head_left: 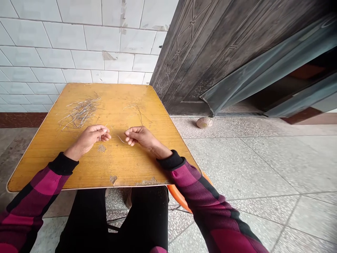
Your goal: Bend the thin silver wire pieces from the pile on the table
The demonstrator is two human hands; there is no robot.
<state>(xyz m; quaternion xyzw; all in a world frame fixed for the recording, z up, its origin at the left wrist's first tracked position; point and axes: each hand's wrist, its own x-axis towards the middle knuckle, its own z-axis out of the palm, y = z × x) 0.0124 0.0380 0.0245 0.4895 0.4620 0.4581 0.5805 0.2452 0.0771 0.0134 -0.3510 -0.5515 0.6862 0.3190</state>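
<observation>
Over the middle of the wooden table, my left hand is closed in a pinch on a short thin wire, of which only small ends show at the fingertips. A little to the right, my right hand pinches another thin wire, its curved end sticking out to the left. The two hands are apart. Beyond my left hand lies a loose pile of thin metal wires, silvery and dark, crossing one another. A few bent wires lie separately on the tabletop beyond my right hand.
White wall tiles stand behind the table. To the right are a dark carved door and a grey-green curtain. A round pale object sits on the speckled floor. An orange seat edge shows below the table.
</observation>
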